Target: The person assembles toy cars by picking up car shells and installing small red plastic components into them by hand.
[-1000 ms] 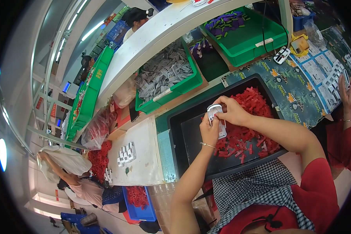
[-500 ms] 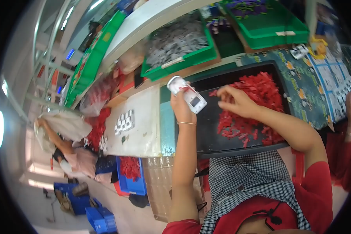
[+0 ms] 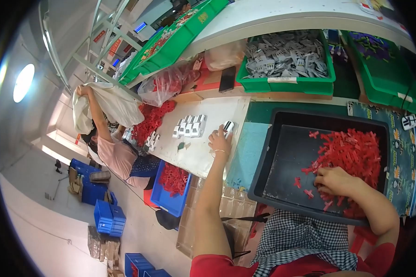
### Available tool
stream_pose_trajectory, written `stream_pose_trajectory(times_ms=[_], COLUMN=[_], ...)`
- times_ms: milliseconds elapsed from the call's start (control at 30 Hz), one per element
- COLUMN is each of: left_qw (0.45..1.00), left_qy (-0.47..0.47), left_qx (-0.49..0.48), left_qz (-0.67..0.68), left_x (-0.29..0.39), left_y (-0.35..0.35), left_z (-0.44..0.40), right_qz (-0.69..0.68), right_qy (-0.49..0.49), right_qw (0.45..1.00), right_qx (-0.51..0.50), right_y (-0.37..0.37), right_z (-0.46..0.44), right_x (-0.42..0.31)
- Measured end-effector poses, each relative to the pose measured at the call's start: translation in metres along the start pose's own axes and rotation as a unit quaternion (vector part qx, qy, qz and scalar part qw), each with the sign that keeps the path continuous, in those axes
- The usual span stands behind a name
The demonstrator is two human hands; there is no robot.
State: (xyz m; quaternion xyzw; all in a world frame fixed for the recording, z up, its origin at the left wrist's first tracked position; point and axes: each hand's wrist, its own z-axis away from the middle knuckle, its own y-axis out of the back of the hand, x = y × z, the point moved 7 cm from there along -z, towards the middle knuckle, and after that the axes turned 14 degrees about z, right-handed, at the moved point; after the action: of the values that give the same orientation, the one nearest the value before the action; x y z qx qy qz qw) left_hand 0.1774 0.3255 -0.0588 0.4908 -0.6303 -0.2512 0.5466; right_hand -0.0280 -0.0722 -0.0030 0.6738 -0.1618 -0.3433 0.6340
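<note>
My left hand (image 3: 219, 142) is at a white toy car (image 3: 229, 125) with dark windows, its fingers closed on the near end. That car rests on the white board (image 3: 208, 154), to the right of a group of similar white cars (image 3: 189, 126). Over the black tray (image 3: 269, 159), my right hand (image 3: 335, 181) reaches into a pile of small red plastic pieces (image 3: 351, 152). Its fingers are curled down among them, and the fingertips are partly hidden, so what they pinch cannot be made out. A few loose red pieces lie left of that hand.
Behind the tray stand a green bin (image 3: 286, 85) of grey-white parts and another green bin (image 3: 388, 90) with purple parts. A dark phone (image 3: 227, 80) leans by the ledge. At left, another person (image 3: 111, 152) handles a pale cloth; a blue crate (image 3: 171, 210) holds red pieces.
My left hand has carried the white toy car left and down onto the white board. My right hand has lowered into the red pieces, its fingers now curled. The view has turned left.
</note>
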Motion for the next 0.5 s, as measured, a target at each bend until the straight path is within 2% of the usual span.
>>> stream_pose_trajectory(times_ms=[100, 267, 300, 367, 433, 500], left_qw=[0.997, 0.985, 0.986, 0.989, 0.989, 0.99], left_qy=[-0.009, 0.143, 0.126, 0.113, 0.118, 0.093], left_qx=[0.016, 0.086, 0.089, 0.053, 0.062, 0.09], left_qz=[-0.073, -0.051, -0.065, -0.076, -0.069, -0.063], left_x=[-0.012, -0.075, -0.081, -0.082, -0.082, -0.07], left_y=[-0.001, 0.023, 0.023, 0.026, 0.024, 0.021], left_z=[-0.019, -0.065, -0.072, -0.09, -0.098, -0.1], right_qz=[0.024, 0.013, 0.014, 0.031, 0.022, 0.114], right_qy=[-0.011, -0.005, -0.005, 0.019, 0.004, 0.083], right_qw=[1.0, 0.996, 0.996, 0.999, 0.999, 0.989], right_qx=[-0.011, -0.083, -0.085, -0.012, -0.023, 0.037], right_y=[0.006, 0.005, 0.007, 0.021, 0.017, 0.009], right_z=[0.002, 0.002, 0.0, -0.006, -0.008, -0.008], right_x=[-0.004, -0.013, -0.016, -0.03, -0.033, -0.044])
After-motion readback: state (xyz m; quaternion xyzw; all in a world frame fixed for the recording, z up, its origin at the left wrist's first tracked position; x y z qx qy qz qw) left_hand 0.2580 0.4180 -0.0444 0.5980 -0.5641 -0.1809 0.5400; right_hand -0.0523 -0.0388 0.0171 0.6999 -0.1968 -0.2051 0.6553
